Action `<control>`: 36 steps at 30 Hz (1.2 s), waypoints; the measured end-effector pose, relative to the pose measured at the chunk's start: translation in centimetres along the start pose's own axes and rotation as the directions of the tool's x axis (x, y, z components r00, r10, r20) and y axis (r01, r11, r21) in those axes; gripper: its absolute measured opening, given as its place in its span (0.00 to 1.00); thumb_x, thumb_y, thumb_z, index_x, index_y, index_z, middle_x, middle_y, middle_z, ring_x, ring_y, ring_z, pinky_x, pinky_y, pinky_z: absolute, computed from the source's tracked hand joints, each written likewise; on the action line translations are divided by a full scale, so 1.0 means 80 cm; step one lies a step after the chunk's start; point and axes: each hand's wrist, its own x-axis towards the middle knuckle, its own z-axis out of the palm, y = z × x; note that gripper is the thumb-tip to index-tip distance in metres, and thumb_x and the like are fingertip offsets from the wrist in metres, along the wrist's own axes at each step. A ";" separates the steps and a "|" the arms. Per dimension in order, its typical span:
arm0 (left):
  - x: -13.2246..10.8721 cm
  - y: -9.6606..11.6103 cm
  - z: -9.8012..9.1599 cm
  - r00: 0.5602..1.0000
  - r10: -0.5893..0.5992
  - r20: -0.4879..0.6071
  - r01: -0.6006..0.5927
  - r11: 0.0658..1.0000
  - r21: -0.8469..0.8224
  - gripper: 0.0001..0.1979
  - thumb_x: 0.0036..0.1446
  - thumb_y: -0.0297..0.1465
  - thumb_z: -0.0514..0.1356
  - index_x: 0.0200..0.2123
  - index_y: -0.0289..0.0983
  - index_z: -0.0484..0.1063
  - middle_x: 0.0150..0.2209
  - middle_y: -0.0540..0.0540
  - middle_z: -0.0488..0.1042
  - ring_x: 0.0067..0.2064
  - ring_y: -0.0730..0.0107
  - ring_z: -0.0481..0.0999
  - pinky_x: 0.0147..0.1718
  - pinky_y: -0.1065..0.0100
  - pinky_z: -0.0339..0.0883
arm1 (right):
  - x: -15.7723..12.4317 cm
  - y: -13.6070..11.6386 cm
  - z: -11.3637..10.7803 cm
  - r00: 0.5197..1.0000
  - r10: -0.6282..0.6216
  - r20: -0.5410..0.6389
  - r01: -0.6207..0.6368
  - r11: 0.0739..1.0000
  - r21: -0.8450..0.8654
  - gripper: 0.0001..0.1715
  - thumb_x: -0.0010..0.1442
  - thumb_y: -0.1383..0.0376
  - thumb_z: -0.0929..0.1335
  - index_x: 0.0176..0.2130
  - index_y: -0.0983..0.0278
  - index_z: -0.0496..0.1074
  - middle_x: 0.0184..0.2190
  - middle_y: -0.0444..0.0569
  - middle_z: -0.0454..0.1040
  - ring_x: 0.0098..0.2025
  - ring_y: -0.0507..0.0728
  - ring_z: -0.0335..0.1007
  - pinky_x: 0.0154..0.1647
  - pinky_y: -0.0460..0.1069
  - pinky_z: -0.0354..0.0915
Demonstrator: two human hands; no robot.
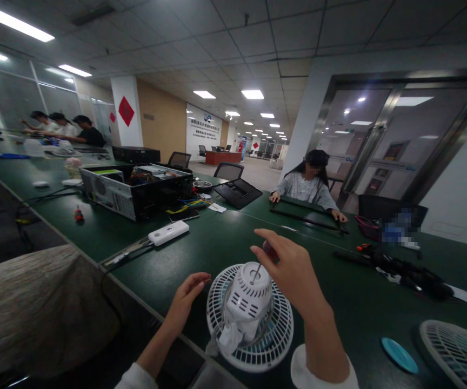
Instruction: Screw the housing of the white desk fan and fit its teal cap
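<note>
Right hand [288, 267] gripping screwdriver [257, 273], tip in white fan housing [247, 297], left hand [185, 301] loosely open nearby

Below the right hand [290, 270], the fan housing [246, 297] was matt white plastic, the grille [272, 351] smooth white plastic, and the screwdriver shaft [256, 273] shiny metal.

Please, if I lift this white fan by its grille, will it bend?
The white fan probably feels light, as its grille and housing look like thin plastic. The grille may flex when lifted alone, and the tall motor housing could make it tip.
</note>
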 end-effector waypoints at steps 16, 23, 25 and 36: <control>-0.001 0.000 0.001 1.000 -0.002 -0.008 0.002 1.000 -0.015 0.14 0.45 0.37 0.61 0.35 0.37 0.73 0.40 0.44 0.76 0.46 0.59 0.73 0.51 0.60 0.60 | 0.002 0.002 -0.001 0.996 0.059 0.064 -0.057 0.997 -0.044 0.21 0.59 0.59 0.61 0.49 0.65 0.65 0.30 0.50 0.73 0.30 0.56 0.69 0.32 0.51 0.63; -0.001 0.003 0.003 1.000 -0.005 -0.018 0.005 1.000 -0.012 0.14 0.44 0.38 0.62 0.34 0.37 0.74 0.40 0.44 0.76 0.45 0.58 0.74 0.51 0.59 0.61 | -0.002 0.001 -0.010 0.993 -0.037 0.113 0.017 0.985 0.172 0.27 0.59 0.69 0.56 0.58 0.65 0.54 0.38 0.50 0.73 0.34 0.53 0.69 0.33 0.48 0.64; -0.001 0.003 0.002 1.000 -0.003 -0.015 0.003 1.000 -0.012 0.14 0.44 0.37 0.61 0.35 0.37 0.74 0.40 0.44 0.76 0.45 0.58 0.74 0.51 0.59 0.61 | -0.002 0.000 -0.011 0.993 -0.019 0.119 -0.001 0.987 0.162 0.24 0.59 0.68 0.57 0.55 0.65 0.57 0.37 0.50 0.73 0.33 0.53 0.70 0.32 0.48 0.64; -0.002 0.005 0.003 1.000 -0.009 -0.008 0.009 1.000 -0.008 0.14 0.45 0.37 0.61 0.35 0.37 0.73 0.40 0.44 0.76 0.46 0.59 0.73 0.51 0.60 0.60 | -0.001 -0.001 -0.008 0.998 -0.063 0.003 0.063 0.995 0.075 0.22 0.59 0.66 0.59 0.54 0.65 0.62 0.39 0.52 0.75 0.35 0.54 0.71 0.34 0.49 0.65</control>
